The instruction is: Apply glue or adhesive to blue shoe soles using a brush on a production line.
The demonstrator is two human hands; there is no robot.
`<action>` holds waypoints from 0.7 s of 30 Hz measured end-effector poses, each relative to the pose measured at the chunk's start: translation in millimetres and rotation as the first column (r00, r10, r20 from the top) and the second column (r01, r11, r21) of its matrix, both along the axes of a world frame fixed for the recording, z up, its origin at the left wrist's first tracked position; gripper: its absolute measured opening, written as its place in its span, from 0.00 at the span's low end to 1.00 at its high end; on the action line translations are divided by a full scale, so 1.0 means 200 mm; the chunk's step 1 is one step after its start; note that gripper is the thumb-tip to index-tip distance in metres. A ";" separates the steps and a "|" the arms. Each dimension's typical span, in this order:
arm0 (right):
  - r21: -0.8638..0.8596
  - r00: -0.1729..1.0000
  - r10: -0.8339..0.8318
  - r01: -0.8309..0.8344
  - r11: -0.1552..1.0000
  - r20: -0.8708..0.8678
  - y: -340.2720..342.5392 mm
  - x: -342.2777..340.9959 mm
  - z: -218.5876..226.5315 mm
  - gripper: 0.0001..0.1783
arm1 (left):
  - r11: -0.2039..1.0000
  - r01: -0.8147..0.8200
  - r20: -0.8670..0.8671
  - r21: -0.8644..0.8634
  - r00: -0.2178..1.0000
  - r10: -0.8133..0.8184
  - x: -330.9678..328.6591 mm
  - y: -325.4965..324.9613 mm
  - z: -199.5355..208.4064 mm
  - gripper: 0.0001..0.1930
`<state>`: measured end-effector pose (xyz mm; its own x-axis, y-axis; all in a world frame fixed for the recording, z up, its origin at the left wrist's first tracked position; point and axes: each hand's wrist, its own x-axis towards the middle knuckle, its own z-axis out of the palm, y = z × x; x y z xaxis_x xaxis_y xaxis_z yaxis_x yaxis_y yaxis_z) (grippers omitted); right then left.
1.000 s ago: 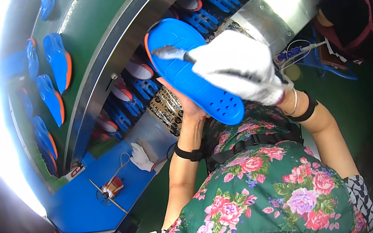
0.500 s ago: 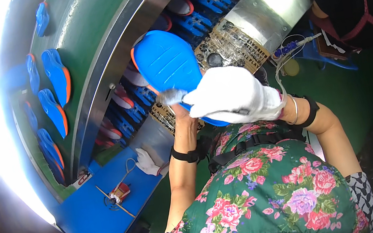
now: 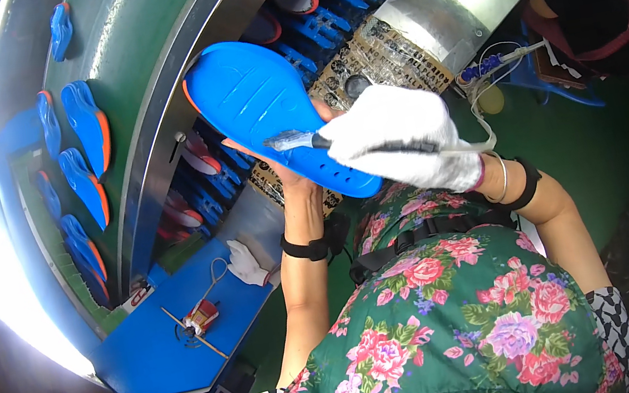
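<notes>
Blue insole [image 3: 254, 93], upper centre of frame, is held from below by part-curled L hand [image 3: 292, 175]; brush [image 3: 292, 141], at midsection, is gripped in closed, gloved R hand [image 3: 396, 136]; brushed vs. remaining area can't be clearly told.

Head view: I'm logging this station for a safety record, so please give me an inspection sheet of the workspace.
Surface: blue table at lower left
Work items: blue sole held up; brush appears to touch its face
Clutter: loose white glove, red-and-white object and thin rod, all on the table
Left hand: bare, holding the sole
Right hand: white-gloved, gripping the brush
Cables: pale cord near the right wrist; ends unclear
Surroundings: green surface bearing blue-and-orange soles; another person at right
</notes>
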<state>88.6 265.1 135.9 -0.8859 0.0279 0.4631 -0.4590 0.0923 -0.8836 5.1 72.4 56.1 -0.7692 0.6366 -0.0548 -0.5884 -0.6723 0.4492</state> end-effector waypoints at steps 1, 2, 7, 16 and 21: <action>0.130 0.993 -0.007 0.022 0.991 -0.119 -0.01 0.01 -0.01 0.08 | 1.000 0.011 -0.005 -0.006 1.000 -0.011 0.01 0.02 0.02 0.66; 0.251 0.971 0.005 0.056 0.966 -0.238 -0.03 0.02 -0.03 0.08 | 1.000 0.009 -0.006 -0.013 1.000 -0.009 0.01 0.02 0.02 0.66; -0.177 0.991 0.078 -0.058 0.982 0.109 -0.05 0.05 -0.03 0.09 | 0.997 -0.065 0.008 -0.036 0.998 0.065 -0.01 0.03 0.03 0.65; -0.330 0.991 0.100 -0.066 0.942 0.087 -0.06 0.07 -0.14 0.11 | 0.987 -0.095 -0.154 0.126 0.981 0.114 -0.11 0.04 -0.01 0.56; 0.227 0.957 -0.096 0.161 0.961 -0.272 -0.01 0.12 -0.08 0.12 | 0.970 -0.186 -0.087 0.154 0.976 0.201 -0.09 0.08 0.05 0.58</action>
<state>112.0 263.1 120.8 -0.7327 -0.0085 0.6805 -0.6362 0.3634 -0.6806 -12.4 87.4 66.4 -0.8754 0.4704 0.1113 -0.3968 -0.8309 0.3901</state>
